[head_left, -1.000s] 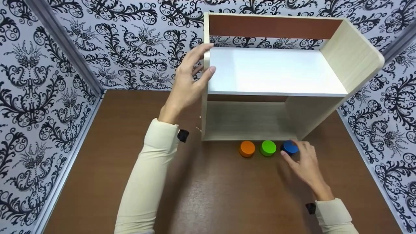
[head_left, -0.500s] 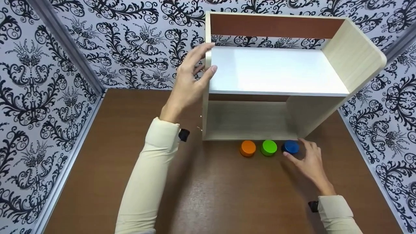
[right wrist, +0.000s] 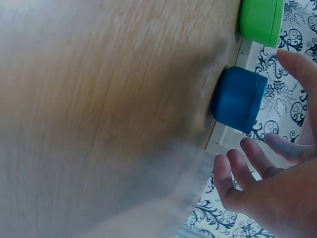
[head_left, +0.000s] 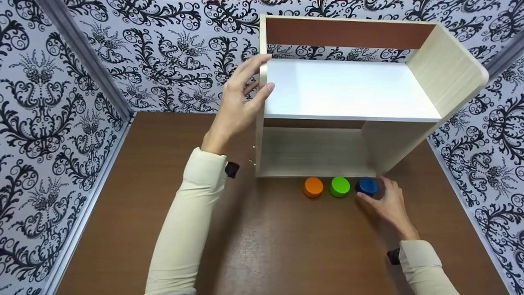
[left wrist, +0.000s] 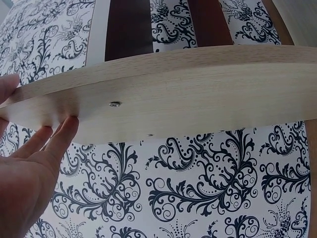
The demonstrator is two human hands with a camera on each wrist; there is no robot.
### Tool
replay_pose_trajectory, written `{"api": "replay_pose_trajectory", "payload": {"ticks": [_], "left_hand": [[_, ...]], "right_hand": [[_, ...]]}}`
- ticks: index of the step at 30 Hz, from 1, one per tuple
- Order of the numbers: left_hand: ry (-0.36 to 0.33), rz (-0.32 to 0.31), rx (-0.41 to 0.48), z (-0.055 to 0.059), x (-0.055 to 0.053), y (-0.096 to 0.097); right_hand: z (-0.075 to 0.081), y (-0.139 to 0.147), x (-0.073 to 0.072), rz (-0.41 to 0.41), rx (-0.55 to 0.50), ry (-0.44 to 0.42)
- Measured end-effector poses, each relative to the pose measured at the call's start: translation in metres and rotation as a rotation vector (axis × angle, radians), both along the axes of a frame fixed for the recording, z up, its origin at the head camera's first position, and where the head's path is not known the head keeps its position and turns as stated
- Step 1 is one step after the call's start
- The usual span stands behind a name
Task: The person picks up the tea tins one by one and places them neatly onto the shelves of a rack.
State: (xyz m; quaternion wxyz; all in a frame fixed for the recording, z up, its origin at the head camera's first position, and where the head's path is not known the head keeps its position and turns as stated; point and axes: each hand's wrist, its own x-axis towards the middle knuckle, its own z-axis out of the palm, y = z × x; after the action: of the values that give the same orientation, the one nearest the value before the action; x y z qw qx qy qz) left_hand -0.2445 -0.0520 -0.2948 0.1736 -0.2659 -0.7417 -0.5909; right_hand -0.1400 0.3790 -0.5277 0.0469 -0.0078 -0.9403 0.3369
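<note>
My left hand (head_left: 237, 100) grips the left side panel (left wrist: 198, 99) of a small pale-wood shelf unit, thumb toward the inside and fingers against the outer face in the left wrist view. By the unit's front right corner stands a small round blue container (head_left: 367, 186). Around its right and near sides, my right hand (head_left: 389, 205) holds its fingers spread and loosely bent. In the right wrist view a gap shows between those fingers and the blue container (right wrist: 239, 98). Left of it, a green container (head_left: 339, 187) and an orange container (head_left: 313, 187) complete a row.
The unit has a white middle shelf (head_left: 348, 90) above a pale bottom board (head_left: 315, 151), with a reddish-brown strip (head_left: 348, 33) across the upper back. Brown tabletop (head_left: 286, 246) lies in front. Black-and-white patterned walls (head_left: 163, 53) stand close behind and at both sides.
My right hand has drawn back slightly to the right from the blue container, showing more of its top. My left hand keeps its place on the side panel.
</note>
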Motion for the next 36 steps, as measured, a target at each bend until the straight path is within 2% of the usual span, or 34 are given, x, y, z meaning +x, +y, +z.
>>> {"api": "replay_pose_trajectory", "payload": {"ticks": [13, 21, 27, 36], "left_hand": [[-0.010, -0.002, 0.017, -0.001, 0.000, -0.002], [-0.011, 0.006, 0.018, -0.001, 0.000, -0.002], [-0.018, -0.001, 0.021, -0.001, 0.000, -0.002], [-0.023, -0.001, 0.019, 0.000, 0.000, -0.002]], "right_hand": [[-0.009, 0.005, -0.007, -0.005, -0.024, -0.060], [-0.015, 0.008, -0.012, 0.001, 0.002, -0.042], [-0.016, 0.007, -0.014, -0.005, 0.009, -0.083], [-0.020, 0.004, -0.016, -0.015, 0.031, -0.054]]}}
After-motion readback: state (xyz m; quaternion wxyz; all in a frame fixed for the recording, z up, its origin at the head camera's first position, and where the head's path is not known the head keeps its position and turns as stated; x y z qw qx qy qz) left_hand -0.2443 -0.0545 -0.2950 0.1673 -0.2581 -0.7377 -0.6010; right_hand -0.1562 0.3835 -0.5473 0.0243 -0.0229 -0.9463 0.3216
